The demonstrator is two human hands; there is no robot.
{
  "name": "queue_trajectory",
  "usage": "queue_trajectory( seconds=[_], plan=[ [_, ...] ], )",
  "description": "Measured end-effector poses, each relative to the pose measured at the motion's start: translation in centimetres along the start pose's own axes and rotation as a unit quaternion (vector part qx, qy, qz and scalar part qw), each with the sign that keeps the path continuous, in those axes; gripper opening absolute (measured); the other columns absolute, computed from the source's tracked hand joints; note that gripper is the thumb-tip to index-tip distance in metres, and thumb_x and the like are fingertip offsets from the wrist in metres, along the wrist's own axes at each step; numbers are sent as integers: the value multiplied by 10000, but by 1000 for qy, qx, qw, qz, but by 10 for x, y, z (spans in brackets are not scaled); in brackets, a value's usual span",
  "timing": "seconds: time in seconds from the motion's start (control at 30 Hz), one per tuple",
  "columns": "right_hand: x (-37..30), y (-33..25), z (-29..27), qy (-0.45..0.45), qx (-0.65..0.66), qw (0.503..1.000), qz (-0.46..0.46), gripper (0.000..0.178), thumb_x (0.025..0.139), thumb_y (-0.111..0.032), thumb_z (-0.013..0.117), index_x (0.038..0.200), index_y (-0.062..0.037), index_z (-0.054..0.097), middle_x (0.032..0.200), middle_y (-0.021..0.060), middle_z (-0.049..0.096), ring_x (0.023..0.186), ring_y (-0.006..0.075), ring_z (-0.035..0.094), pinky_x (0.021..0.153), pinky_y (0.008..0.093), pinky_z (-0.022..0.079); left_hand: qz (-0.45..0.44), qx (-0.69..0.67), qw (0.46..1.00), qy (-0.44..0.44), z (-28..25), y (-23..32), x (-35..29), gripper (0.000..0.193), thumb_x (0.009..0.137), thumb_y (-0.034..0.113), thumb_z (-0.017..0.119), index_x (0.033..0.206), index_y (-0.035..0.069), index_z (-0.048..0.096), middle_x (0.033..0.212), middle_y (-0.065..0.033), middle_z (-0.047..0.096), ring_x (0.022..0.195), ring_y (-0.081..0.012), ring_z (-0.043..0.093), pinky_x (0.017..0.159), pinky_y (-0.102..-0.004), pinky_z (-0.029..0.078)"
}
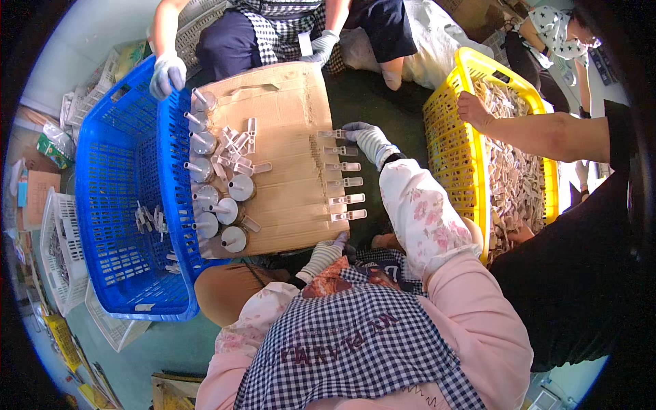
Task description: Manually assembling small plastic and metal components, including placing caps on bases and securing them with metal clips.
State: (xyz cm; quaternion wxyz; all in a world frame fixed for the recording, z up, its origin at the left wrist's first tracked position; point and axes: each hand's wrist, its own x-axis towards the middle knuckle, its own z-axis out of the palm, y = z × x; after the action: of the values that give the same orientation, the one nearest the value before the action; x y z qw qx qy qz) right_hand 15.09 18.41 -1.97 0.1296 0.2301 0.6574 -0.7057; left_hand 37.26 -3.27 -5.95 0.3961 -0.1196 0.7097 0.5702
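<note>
A row of white plastic clips lies along the right edge of a cardboard sheet, their ends jutting past it. My right hand, in a striped grey glove, is at the farthest clip, its fingertips closed on the outer end. At the cardboard's near right corner is my left hand, also gloved, its fingers closed on the edge and partly hidden. Farther left on the sheet lie a loose pile of white clips and several round pale-topped pieces with white stems.
A blue basket with a few white pieces stands left. To the right, a yellow basket is full of pale clips; a co-worker's bare hand rests at its rim. Opposite, another person's gloved hands are near the cardboard.
</note>
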Motion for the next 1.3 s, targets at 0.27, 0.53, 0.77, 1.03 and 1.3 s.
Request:
queue_trajectory(
  seconds=[0.27,0.53,0.77,1.03,1.3],
  plan=[
    [12,3,-7,9,-4,1000,0,165,832,-30,672,989,-64,710,905,38,699,823,153,606,792,285,490,-13,21,1000,-11,-2,20,-12,504,957,462,538,891,0,727,812,-98,725,740,-180,623,756,-290,487],
    [22,6,-10,1,-12,1000,-5,169,834,-27,664,991,-72,708,915,33,695,833,147,597,808,286,483,-11,-5,1000,-17,-2,22,-4,508,958,470,533,874,6,721,791,-99,718,707,-180,624,678,-302,486],
    [22,7,-6,-4,-19,1000,-14,167,843,-33,655,998,-71,705,922,36,694,838,156,599,805,282,483,-67,-95,992,-58,0,10,3,456,948,438,574,877,4,693,711,-52,677,628,-138,551,596,-300,458],
    [22,7,-10,0,-19,1000,-7,182,851,-43,654,1024,-76,698,932,38,695,859,154,603,807,292,488,31,-9,999,-8,-1,17,1,461,950,443,568,910,-1,687,730,-72,690,624,-138,575,601,-291,473],
    [27,12,-10,-8,-6,1000,-8,188,865,-47,649,1045,-82,690,941,35,693,876,161,603,826,301,480,-12,-40,999,-12,-2,33,-14,523,953,476,539,833,-6,704,721,-85,691,612,-155,598,604,-295,486]
  ],
)
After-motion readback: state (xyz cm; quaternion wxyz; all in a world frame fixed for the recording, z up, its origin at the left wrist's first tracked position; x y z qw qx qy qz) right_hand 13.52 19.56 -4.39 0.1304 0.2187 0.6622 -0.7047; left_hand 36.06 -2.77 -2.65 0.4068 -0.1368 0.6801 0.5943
